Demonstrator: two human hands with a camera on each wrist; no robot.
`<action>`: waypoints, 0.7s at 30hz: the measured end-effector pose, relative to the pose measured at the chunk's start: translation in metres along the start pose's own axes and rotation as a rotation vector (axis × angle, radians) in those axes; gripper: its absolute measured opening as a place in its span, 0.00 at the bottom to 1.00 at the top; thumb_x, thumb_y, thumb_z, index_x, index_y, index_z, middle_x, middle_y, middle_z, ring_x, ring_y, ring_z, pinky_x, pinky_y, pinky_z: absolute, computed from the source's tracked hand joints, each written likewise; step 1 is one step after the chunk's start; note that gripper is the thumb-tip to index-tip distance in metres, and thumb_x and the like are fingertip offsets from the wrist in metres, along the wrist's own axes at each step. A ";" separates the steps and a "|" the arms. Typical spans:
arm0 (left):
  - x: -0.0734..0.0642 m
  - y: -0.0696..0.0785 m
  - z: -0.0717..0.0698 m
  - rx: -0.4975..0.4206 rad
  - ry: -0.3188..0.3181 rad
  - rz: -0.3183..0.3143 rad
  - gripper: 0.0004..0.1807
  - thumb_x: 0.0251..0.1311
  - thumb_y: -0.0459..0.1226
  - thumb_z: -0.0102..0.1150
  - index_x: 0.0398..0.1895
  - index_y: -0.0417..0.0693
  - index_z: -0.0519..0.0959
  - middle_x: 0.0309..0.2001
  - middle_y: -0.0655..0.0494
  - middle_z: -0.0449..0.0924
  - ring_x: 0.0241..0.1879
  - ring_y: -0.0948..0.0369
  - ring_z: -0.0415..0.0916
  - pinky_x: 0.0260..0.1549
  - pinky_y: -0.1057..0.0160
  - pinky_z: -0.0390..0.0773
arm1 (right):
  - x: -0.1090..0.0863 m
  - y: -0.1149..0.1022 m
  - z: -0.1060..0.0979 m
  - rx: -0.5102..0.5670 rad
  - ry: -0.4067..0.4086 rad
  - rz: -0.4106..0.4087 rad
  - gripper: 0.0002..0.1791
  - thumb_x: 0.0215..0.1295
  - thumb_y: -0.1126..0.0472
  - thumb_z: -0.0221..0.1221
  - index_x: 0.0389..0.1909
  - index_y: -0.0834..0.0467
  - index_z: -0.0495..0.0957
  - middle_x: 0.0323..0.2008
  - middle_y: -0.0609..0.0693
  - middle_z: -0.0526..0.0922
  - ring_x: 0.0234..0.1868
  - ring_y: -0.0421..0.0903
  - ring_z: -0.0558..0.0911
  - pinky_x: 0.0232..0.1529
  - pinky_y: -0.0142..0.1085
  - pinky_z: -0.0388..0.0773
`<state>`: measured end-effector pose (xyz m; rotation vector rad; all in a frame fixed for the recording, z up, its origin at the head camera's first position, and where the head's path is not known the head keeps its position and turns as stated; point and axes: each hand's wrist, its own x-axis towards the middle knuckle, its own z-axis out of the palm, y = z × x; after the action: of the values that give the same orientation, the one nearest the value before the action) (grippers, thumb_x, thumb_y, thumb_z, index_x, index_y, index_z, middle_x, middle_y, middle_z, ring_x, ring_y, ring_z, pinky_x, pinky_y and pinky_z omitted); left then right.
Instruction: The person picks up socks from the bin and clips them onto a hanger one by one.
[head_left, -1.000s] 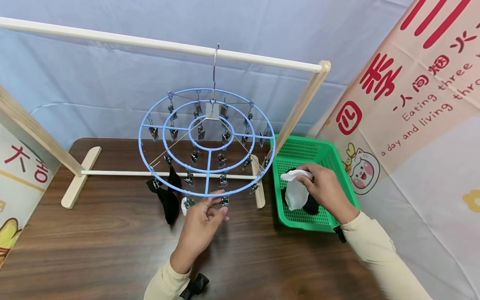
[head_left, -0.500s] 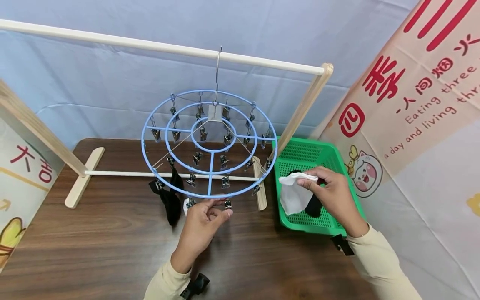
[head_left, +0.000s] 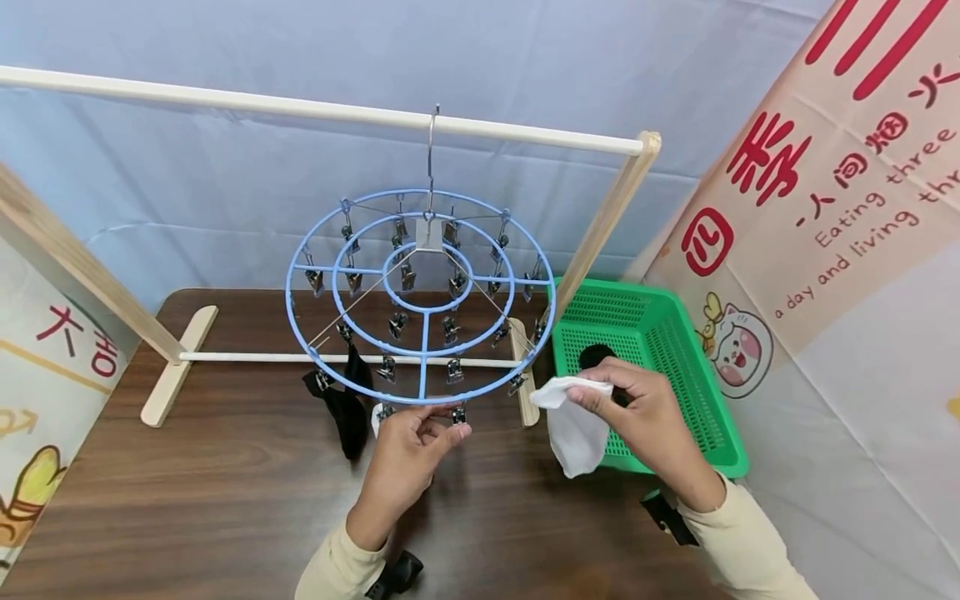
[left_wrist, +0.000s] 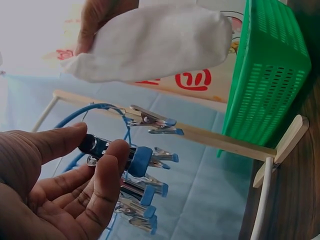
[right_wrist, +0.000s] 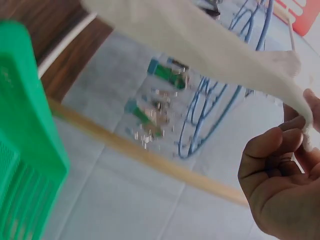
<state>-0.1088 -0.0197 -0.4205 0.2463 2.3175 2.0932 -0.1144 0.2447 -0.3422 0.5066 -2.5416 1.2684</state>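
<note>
In the head view, my left hand (head_left: pixel 405 458) pinches a metal clip (head_left: pixel 459 414) at the near edge of a round blue drying hanger (head_left: pixel 422 377). The left wrist view shows thumb and fingers on this clip, whose blue tip (left_wrist: pixel 141 161) points away. My right hand (head_left: pixel 652 412) pinches a white sock (head_left: pixel 577 437) by its cuff; the rest dangles beside the basket's near left corner. Black socks (head_left: pixel 348 421) hang from clips left of my left hand. Another white piece (head_left: pixel 377 417) shows partly behind that hand.
A green basket (head_left: pixel 731 442) stands at the right with a black item (head_left: pixel 597 356) in it, partly hidden by my right hand. The hanger hooks over a white rod (head_left: pixel 300 106) on a wooden stand (head_left: pixel 607 217). Several clips dangle from its rings.
My right hand has drawn the white sock out of the basket, left and toward me. My left hand stays at the same clip. The head view has shifted slightly.
</note>
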 end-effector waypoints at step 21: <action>-0.002 0.004 -0.005 -0.017 0.122 0.194 0.06 0.57 0.34 0.65 0.36 0.41 0.83 0.23 0.51 0.81 0.18 0.62 0.77 0.13 0.69 0.71 | -0.014 0.011 0.077 0.037 -0.152 -0.046 0.03 0.56 0.58 0.69 0.29 0.51 0.86 0.24 0.37 0.78 0.20 0.35 0.68 0.17 0.28 0.65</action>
<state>-0.1074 -0.0242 -0.4164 0.3670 2.4328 2.2756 -0.1118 0.1917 -0.4001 0.6898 -2.6165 1.3085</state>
